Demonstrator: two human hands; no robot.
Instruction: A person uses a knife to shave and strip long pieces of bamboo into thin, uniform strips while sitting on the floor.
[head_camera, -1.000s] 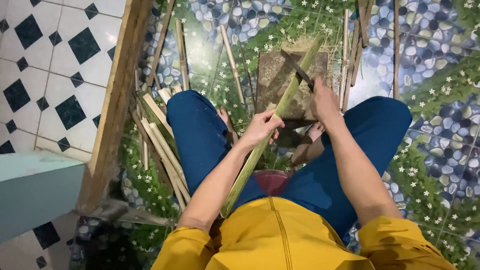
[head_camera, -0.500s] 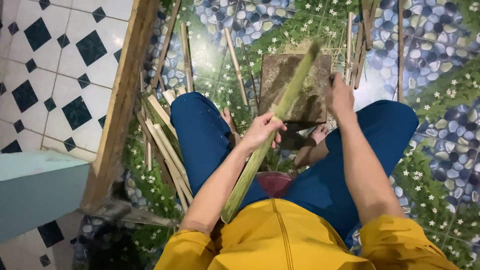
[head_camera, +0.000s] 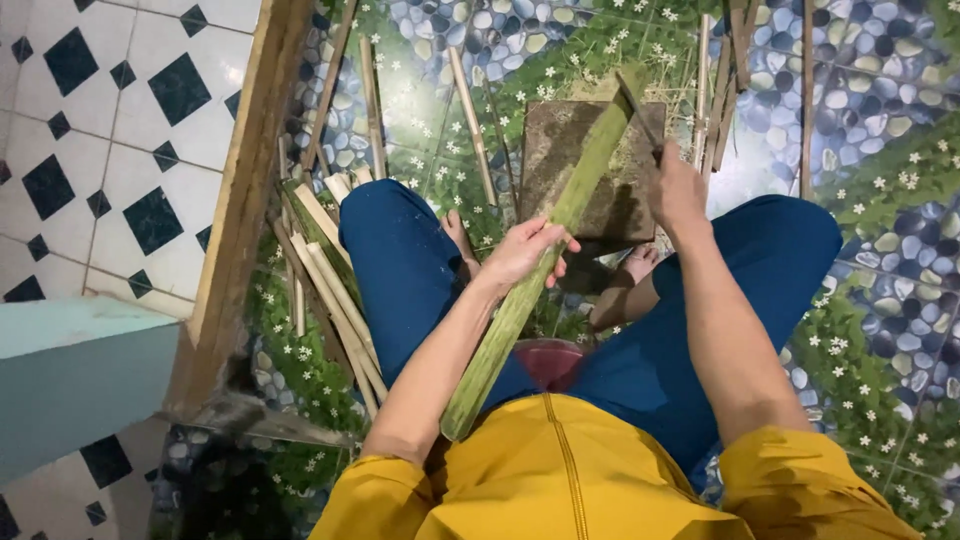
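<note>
My left hand (head_camera: 527, 248) grips a long green bamboo piece (head_camera: 500, 330) around its middle. The bamboo runs from my lap up to a brown wooden block (head_camera: 560, 170) on the floor, with its far end resting on the block. My right hand (head_camera: 678, 190) is closed on the handle of a dark blade (head_camera: 636, 98), whose edge sits at the bamboo's far tip. I sit low on a red stool (head_camera: 552, 358), in blue trousers and a yellow top, with bare feet beside the block.
Split bamboo strips (head_camera: 335, 280) lie piled by my left leg, and more strips (head_camera: 722, 80) lie at the upper right. A wooden beam (head_camera: 245, 190) runs along the left, with black-and-white tiles beyond. A pale blue box (head_camera: 80, 380) stands at the lower left.
My right hand has moved from lying across the block up and right to the bamboo's far tip, with the blade now at that end. The left hand keeps its grip.
</note>
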